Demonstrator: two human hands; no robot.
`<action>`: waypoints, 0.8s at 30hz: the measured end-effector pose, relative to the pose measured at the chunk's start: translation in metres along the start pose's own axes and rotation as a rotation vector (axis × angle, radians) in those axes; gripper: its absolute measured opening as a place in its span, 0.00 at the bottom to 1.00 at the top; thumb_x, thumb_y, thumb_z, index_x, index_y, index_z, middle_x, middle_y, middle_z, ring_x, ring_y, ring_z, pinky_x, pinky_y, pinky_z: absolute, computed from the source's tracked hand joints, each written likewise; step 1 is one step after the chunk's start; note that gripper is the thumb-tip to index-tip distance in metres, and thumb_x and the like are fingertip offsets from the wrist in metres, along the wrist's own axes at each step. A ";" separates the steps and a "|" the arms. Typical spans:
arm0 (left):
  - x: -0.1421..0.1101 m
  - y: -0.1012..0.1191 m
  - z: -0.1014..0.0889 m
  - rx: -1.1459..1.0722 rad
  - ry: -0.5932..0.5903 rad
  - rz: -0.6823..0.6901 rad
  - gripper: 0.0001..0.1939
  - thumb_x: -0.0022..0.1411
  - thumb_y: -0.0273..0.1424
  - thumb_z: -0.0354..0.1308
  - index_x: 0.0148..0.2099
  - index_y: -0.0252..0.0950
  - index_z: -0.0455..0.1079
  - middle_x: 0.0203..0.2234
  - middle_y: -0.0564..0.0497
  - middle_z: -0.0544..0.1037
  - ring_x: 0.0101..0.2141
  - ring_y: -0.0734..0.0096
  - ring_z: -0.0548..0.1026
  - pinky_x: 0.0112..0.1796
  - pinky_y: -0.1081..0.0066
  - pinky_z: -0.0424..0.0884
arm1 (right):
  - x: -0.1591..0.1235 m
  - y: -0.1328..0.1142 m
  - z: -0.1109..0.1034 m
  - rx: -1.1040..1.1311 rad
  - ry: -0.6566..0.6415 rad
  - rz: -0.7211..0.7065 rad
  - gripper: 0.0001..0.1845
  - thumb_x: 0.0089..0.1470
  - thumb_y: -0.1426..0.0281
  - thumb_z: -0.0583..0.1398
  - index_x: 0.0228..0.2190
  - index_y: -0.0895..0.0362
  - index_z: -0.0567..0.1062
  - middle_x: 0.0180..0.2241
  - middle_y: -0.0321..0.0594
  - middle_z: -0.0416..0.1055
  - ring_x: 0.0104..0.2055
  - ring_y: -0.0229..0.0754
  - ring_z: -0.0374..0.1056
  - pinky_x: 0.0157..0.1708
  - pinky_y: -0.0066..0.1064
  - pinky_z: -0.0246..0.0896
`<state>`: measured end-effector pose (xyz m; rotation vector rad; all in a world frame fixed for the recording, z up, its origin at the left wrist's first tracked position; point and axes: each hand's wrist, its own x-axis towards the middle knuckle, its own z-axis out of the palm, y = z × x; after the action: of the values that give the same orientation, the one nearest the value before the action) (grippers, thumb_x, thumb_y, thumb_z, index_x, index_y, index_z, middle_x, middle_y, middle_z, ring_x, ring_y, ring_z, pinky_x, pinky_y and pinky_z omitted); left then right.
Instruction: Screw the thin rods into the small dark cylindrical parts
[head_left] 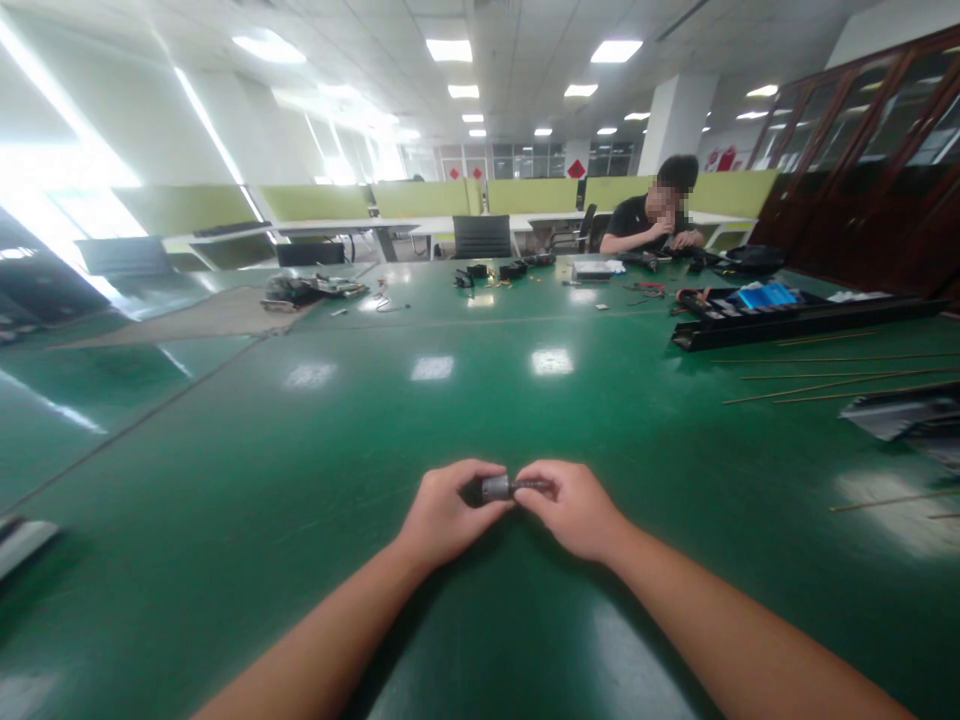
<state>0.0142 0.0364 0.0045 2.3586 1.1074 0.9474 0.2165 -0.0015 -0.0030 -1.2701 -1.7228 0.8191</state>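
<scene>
In the head view both hands meet above the near middle of the green table (360,430). My left hand (442,510) is closed around a small grey cylinder with a dark end, which looks like a drill chuck (495,488). A thin dark rod, apparently a drill bit (531,485), lies in line with it on the right. My right hand (574,505) pinches this rod between thumb and fingers. The fingers partly cover both pieces, so I cannot tell how deep the rod sits in the chuck.
Across the table a person (649,220) sits with hands raised. On the right lie a long black channel (795,318) with a blue item (766,295), several thin rods (840,375) and metal parts (900,412). Black parts (480,272) and a cluttered pile (311,288) lie at the far side.
</scene>
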 end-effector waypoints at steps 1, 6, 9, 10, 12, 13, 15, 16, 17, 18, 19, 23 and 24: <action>0.000 0.000 0.000 -0.001 0.000 -0.005 0.13 0.53 0.36 0.68 0.42 0.39 0.77 0.35 0.50 0.83 0.35 0.64 0.81 0.41 0.68 0.76 | 0.000 0.000 0.000 0.001 0.001 0.000 0.07 0.54 0.70 0.62 0.34 0.56 0.80 0.29 0.35 0.76 0.29 0.38 0.69 0.30 0.26 0.60; 0.000 0.000 0.000 0.003 0.007 -0.015 0.13 0.52 0.35 0.68 0.41 0.39 0.77 0.35 0.50 0.83 0.35 0.64 0.81 0.41 0.67 0.76 | 0.000 0.004 0.001 0.008 -0.002 0.010 0.07 0.54 0.69 0.62 0.35 0.56 0.80 0.30 0.36 0.76 0.30 0.38 0.69 0.30 0.26 0.60; 0.000 0.000 -0.001 -0.008 0.008 -0.003 0.13 0.52 0.35 0.68 0.41 0.38 0.77 0.35 0.49 0.83 0.35 0.64 0.81 0.41 0.67 0.76 | 0.000 0.004 0.001 0.002 -0.002 0.010 0.07 0.54 0.69 0.62 0.35 0.56 0.80 0.29 0.36 0.76 0.29 0.38 0.69 0.30 0.26 0.60; 0.000 -0.001 -0.001 -0.011 0.007 -0.002 0.13 0.52 0.35 0.68 0.41 0.38 0.77 0.35 0.49 0.83 0.35 0.64 0.81 0.41 0.68 0.76 | 0.000 0.004 0.001 0.003 -0.002 0.010 0.07 0.54 0.69 0.62 0.35 0.56 0.80 0.29 0.36 0.76 0.29 0.38 0.69 0.29 0.26 0.60; 0.000 -0.001 -0.001 -0.013 0.006 -0.005 0.13 0.52 0.35 0.68 0.42 0.39 0.77 0.35 0.49 0.83 0.35 0.64 0.81 0.41 0.67 0.76 | 0.000 0.004 0.001 0.015 -0.004 0.012 0.07 0.54 0.69 0.62 0.35 0.56 0.80 0.29 0.36 0.75 0.28 0.38 0.68 0.29 0.26 0.60; 0.000 -0.002 -0.001 -0.014 0.005 -0.007 0.14 0.52 0.35 0.68 0.42 0.39 0.77 0.35 0.50 0.83 0.35 0.64 0.81 0.41 0.67 0.76 | 0.000 0.004 0.001 0.018 -0.004 0.014 0.07 0.54 0.69 0.62 0.35 0.56 0.80 0.29 0.36 0.75 0.28 0.38 0.68 0.29 0.26 0.60; 0.001 -0.002 -0.001 -0.013 0.005 -0.008 0.14 0.52 0.35 0.68 0.42 0.39 0.77 0.35 0.50 0.83 0.35 0.64 0.81 0.41 0.67 0.76 | 0.000 0.004 0.000 0.020 -0.003 0.015 0.07 0.54 0.69 0.62 0.35 0.56 0.80 0.29 0.36 0.76 0.28 0.38 0.68 0.29 0.26 0.60; 0.001 -0.002 -0.001 -0.012 0.003 -0.009 0.14 0.52 0.35 0.68 0.42 0.39 0.77 0.35 0.50 0.83 0.35 0.64 0.81 0.41 0.67 0.76 | 0.000 0.004 0.000 0.018 -0.003 0.014 0.07 0.54 0.69 0.62 0.35 0.56 0.80 0.29 0.36 0.76 0.29 0.38 0.69 0.29 0.26 0.60; 0.001 -0.002 -0.001 -0.010 0.001 -0.008 0.13 0.52 0.35 0.68 0.42 0.39 0.77 0.35 0.50 0.83 0.35 0.64 0.81 0.40 0.67 0.76 | 0.000 0.004 0.000 0.017 -0.004 0.013 0.07 0.54 0.69 0.62 0.35 0.56 0.80 0.29 0.36 0.76 0.29 0.38 0.69 0.29 0.26 0.60; 0.001 -0.001 -0.001 -0.010 0.001 -0.008 0.13 0.52 0.35 0.68 0.41 0.39 0.77 0.35 0.50 0.83 0.35 0.64 0.81 0.40 0.67 0.76 | 0.000 0.004 0.000 0.015 -0.005 0.012 0.07 0.54 0.69 0.62 0.35 0.56 0.80 0.29 0.36 0.76 0.29 0.38 0.69 0.29 0.26 0.60; 0.001 -0.001 -0.001 -0.010 0.000 -0.007 0.13 0.52 0.35 0.68 0.41 0.39 0.77 0.35 0.50 0.83 0.35 0.64 0.81 0.40 0.67 0.76 | 0.000 0.004 0.000 0.014 -0.006 0.012 0.07 0.54 0.69 0.62 0.35 0.56 0.80 0.29 0.36 0.76 0.29 0.38 0.69 0.29 0.26 0.60; 0.000 -0.001 -0.001 -0.018 -0.005 -0.005 0.13 0.53 0.35 0.68 0.42 0.39 0.77 0.35 0.50 0.83 0.36 0.64 0.80 0.40 0.68 0.75 | -0.001 0.004 0.001 0.010 0.005 0.020 0.08 0.54 0.68 0.62 0.35 0.56 0.80 0.29 0.36 0.76 0.28 0.38 0.69 0.29 0.27 0.60; -0.001 0.000 -0.001 -0.019 -0.006 -0.006 0.13 0.53 0.35 0.68 0.42 0.39 0.77 0.36 0.50 0.83 0.36 0.64 0.80 0.41 0.68 0.75 | -0.002 0.004 0.001 0.008 0.010 0.025 0.08 0.54 0.68 0.62 0.35 0.56 0.80 0.29 0.36 0.76 0.28 0.38 0.68 0.29 0.27 0.60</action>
<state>0.0130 0.0358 0.0045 2.3403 1.0987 0.9441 0.2178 -0.0020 -0.0074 -1.2906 -1.6971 0.8325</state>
